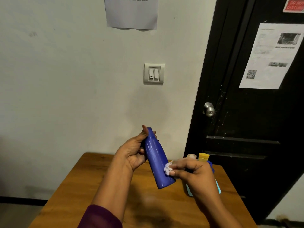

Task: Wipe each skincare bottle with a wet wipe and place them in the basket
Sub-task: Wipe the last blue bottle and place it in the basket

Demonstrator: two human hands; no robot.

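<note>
Two bare hands are working on one blue bottle in the air above a wooden table. The left hand is grasping the bottle's upper part, its thumb lying up along the neck and its fingers curling round the far side. From this grip the bottle is slanting, with its narrow top pointing up and its wide base dropping down and to the right. The right hand is pinching a small crumpled white wet wipe between thumb and fingertips and pressing it against the bottle's lower body, below and to the right of the left hand's grasp; the wipe is touching the bottle's side just above the base.

A light blue basket is sitting on the table directly behind and beneath the right hand's pinch, and that hand is covering most of it. A beige-capped bottle, a yellow-capped bottle and part of a second blue container are rising just beyond the right hand's knuckles; whether they are standing inside the basket cannot be told.

A dark purple sleeve is covering the left forearm well below the grip. Beyond the held bottle, a wall switch plate and a paper sheet are hanging on the pale wall; to the right of both grips, a black door is showing a metal knob and a printed notice.
</note>
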